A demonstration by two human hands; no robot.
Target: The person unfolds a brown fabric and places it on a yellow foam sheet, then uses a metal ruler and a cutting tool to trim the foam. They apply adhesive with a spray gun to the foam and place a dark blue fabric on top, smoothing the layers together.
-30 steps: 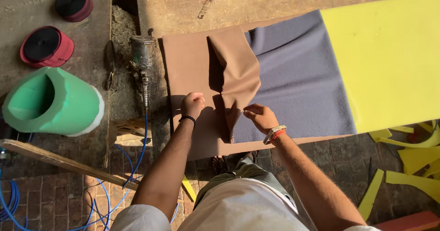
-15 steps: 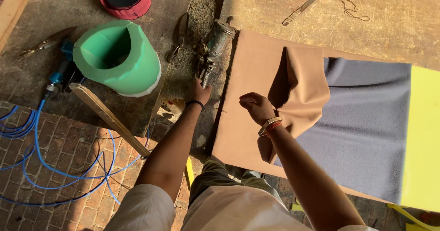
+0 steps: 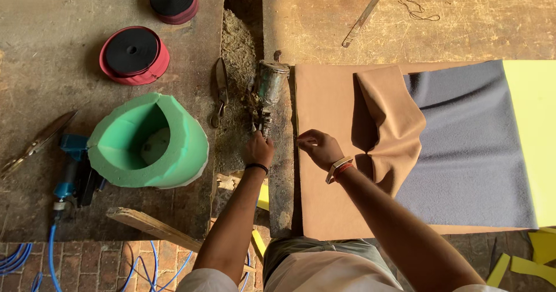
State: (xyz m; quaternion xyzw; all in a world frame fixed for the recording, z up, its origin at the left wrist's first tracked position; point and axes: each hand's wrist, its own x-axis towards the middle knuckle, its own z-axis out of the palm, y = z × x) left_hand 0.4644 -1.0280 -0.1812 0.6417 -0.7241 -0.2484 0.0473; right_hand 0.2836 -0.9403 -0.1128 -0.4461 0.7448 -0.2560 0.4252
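Left hand (image 3: 258, 149) on spray gun (image 3: 267, 92); right hand (image 3: 319, 148) over tan sheet (image 3: 324, 199)

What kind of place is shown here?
Probably an upholstery workshop: tan fabric spread over a worn workbench, a green foam form, rolls of webbing, and a spray gun at the left hand.

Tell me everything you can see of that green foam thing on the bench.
The green foam piece is a thick sheet curled into an open-topped tub shape, with a pale lower edge. It stands on the worn wooden bench, beside a blue air tool. Sun lights its rim, leaving the hollow in shade. Neither hand touches it.
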